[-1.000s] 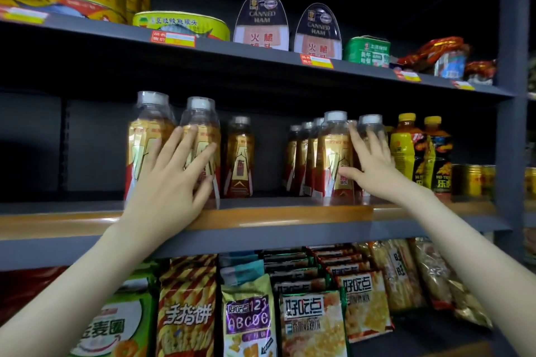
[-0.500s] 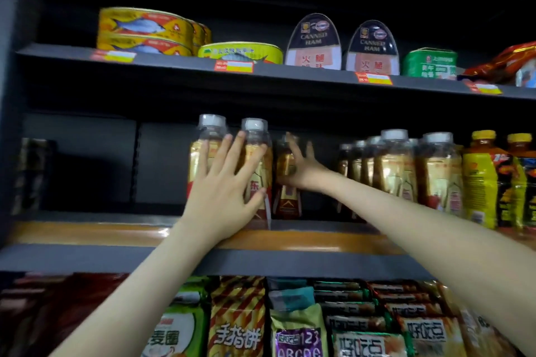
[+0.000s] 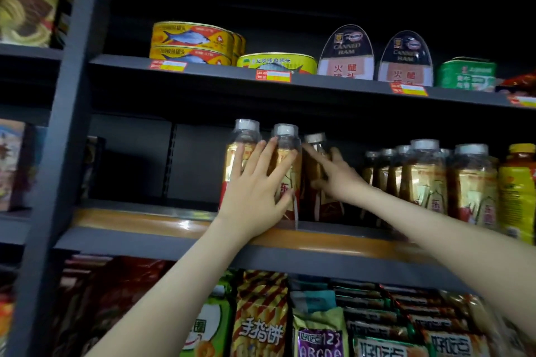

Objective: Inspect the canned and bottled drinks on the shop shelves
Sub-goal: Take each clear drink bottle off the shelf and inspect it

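Fingers (image 3: pixel 262 153) of left hand (image 3: pixel 255 191) straight, spread, flat on fronts of two gold-label bottles (image 3: pixel 242 136) at front edge of middle shelf (image 3: pixel 145 219); nothing gripped. Fingers (image 3: pixel 311 152) of right hand (image 3: pixel 338 177) extended, blurred, touching third bottle (image 3: pixel 314 140) just right of pair, not curled round it. Further bottles (image 3: pixel 426 180) stand to right. Fish tins (image 3: pixel 191 43) on shelf above.

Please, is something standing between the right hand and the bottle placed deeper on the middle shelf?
Nothing visible does. The right hand touches the deeper bottle, reaching it from the right. The two front bottles stand to the left of it, under the left hand, outside that path.
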Tool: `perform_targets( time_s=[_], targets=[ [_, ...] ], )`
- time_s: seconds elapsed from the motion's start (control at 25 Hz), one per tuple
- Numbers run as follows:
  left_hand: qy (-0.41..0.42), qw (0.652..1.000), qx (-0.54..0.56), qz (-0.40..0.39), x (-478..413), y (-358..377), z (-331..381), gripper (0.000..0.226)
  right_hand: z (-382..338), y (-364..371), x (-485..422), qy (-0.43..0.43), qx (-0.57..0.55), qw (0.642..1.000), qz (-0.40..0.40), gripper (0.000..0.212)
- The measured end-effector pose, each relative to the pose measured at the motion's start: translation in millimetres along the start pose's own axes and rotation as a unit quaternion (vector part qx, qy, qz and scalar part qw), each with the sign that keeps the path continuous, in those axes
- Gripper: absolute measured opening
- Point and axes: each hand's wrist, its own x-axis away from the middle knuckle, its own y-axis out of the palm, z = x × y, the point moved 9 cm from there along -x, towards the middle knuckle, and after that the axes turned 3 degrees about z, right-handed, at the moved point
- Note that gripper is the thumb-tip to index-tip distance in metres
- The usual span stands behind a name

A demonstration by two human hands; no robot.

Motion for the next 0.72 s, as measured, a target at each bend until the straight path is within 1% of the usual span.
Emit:
perform_targets(
  time_s=[0.12, 0.2, 0.24, 0.28, 0.32, 0.36, 0.4, 0.48, 0.52, 0.56, 0.6, 0.64, 0.72],
  targets=[
    [-0.005, 1.0, 0.017, -0.004, 0, -5, 3, 0.061, -13, -43, 40, -0.062, 0.045, 0.995, 0.063, 0.084],
    [-0.026, 0.999, 0.035, 0.012, 0, -15, 7, 0.06, -24, -75, 67, -0.104, 0.076, 0.984, 0.125, 0.082],
    [-0.048, 0.996, 0.071, 0.025, 2, -23, 12, 0.06, -31, -89, 82, -0.126, 0.084, 0.976, 0.157, 0.081],
    [-0.08, 0.986, 0.144, 0.03, 3, -30, 18, 0.061, -38, -100, 98, -0.153, 0.084, 0.967, 0.184, 0.081],
    [-0.118, 0.961, 0.249, 0.025, 4, -35, 25, 0.062, -46, -109, 113, -0.18, 0.078, 0.959, 0.206, 0.081],
    [-0.146, 0.921, 0.36, 0.002, 4, -37, 39, 0.063, -52, -116, 130, -0.203, 0.064, 0.952, 0.222, 0.081],
    [-0.147, 0.883, 0.446, -0.02, 2, -43, 56, 0.064, -56, -122, 145, -0.219, 0.041, 0.947, 0.231, 0.081],
    [-0.096, 0.831, 0.547, -0.038, -1, -62, 90, 0.071, -62, -130, 173, -0.234, 0.005, 0.945, 0.23, 0.079],
    [-0.066, 0.805, 0.587, -0.057, 1, -69, 105, 0.078, -62, -133, 185, -0.229, -0.016, 0.947, 0.223, 0.079],
    [-0.046, 0.782, 0.614, -0.093, 7, -72, 118, 0.088, -58, -134, 198, -0.214, -0.05, 0.953, 0.21, 0.08],
    [-0.031, 0.771, 0.623, -0.128, 18, -71, 128, 0.1, -53, -134, 209, -0.19, -0.095, 0.959, 0.189, 0.083],
    [-0.027, 0.771, 0.617, -0.156, 32, -70, 136, 0.109, -47, -128, 221, -0.162, -0.138, 0.964, 0.16, 0.087],
    [-0.051, 0.771, 0.603, -0.197, 74, -67, 148, 0.114, -35, -101, 251, -0.104, -0.189, 0.972, 0.095, 0.093]
  ],
)
